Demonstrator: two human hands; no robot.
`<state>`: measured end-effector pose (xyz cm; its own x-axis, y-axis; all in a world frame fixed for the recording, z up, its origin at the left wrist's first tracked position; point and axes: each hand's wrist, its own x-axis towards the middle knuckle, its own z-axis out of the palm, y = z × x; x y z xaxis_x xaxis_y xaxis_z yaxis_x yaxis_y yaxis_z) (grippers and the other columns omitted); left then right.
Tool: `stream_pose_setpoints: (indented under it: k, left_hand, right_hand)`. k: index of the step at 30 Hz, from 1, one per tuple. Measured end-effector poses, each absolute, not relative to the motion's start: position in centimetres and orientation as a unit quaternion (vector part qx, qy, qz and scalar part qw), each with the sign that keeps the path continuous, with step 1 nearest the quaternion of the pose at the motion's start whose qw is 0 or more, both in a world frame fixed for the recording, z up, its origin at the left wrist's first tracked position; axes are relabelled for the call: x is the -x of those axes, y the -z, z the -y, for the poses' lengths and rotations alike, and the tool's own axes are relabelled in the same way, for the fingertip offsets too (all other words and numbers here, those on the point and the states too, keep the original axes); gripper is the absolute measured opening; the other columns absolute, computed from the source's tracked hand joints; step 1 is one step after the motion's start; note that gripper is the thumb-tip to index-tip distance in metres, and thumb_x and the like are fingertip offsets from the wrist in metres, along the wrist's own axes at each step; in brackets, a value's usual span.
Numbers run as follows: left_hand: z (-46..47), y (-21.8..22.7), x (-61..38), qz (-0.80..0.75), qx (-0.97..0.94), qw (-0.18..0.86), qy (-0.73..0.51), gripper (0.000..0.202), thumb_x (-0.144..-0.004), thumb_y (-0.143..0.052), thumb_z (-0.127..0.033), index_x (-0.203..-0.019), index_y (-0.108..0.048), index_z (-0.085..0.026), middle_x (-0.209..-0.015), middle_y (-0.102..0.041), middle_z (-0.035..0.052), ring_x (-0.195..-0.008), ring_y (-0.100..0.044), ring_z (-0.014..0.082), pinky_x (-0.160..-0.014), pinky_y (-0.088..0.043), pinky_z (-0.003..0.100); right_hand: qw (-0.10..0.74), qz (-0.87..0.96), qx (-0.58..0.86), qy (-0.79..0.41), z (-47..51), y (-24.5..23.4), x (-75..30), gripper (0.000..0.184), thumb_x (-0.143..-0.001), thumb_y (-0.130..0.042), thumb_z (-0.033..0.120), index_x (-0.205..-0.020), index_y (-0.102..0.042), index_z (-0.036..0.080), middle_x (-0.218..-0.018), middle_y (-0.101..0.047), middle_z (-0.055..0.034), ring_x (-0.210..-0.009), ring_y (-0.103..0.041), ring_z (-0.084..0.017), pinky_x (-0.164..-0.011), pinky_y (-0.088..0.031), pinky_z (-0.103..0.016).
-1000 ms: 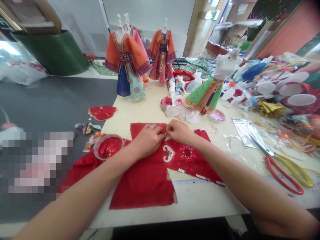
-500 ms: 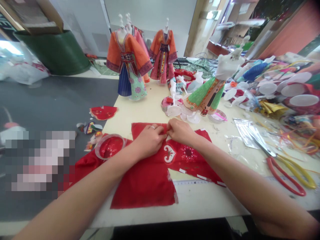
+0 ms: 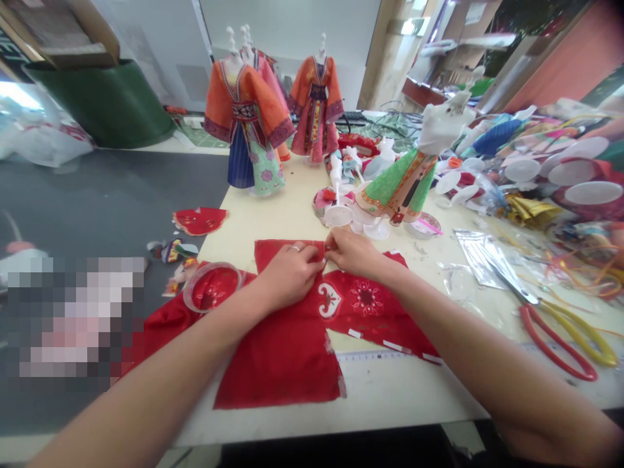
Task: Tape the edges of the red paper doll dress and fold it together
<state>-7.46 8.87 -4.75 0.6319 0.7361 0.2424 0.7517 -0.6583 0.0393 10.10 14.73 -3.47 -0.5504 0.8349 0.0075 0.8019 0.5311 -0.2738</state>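
A small red doll garment (image 3: 287,338) with white and gold embroidery lies flat on the cream table (image 3: 273,221), sleeves spread to both sides. My left hand (image 3: 290,273), a ring on one finger, rests on the garment with its fingers curled and pinching the fabric at the neckline. My right hand (image 3: 351,253) meets it from the right, fingertips pressed together on the same spot at the collar. What the fingertips hold besides the cloth is too small to make out.
A clear round lid (image 3: 212,285) sits on the left sleeve. Dressed doll mannequins (image 3: 248,117) stand at the back, a green-skirted one (image 3: 404,182) lies tilted nearby. Red and yellow scissors (image 3: 556,325) lie right, beside a heap of white stands and trimmings (image 3: 546,175). Fabric scraps (image 3: 199,220) lie left.
Both hands stay pinched at the collar; my right hand has shifted very slightly up and left. The garment has not moved.
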Motion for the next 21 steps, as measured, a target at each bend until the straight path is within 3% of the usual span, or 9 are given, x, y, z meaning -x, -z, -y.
stream_pose_setpoints:
  k: [21]
  left_hand:
    - [-8.86,4.69,7.37,0.411,0.903,0.038,0.118,0.028,-0.089,-0.044,-0.019,-0.101,-0.069,-0.017,-0.099,-0.062,0.0112,-0.086,-0.056,0.0233,-0.074,-0.045,0.038]
  right_hand:
    - [0.071,0.876,0.46,-0.128,-14.61,3.17,-9.99,0.01,-0.077,-0.057,0.02,-0.086,-0.057,0.016,-0.084,-0.063,-0.0058,-0.076,-0.054,-0.016,-0.062,-0.034,-0.025]
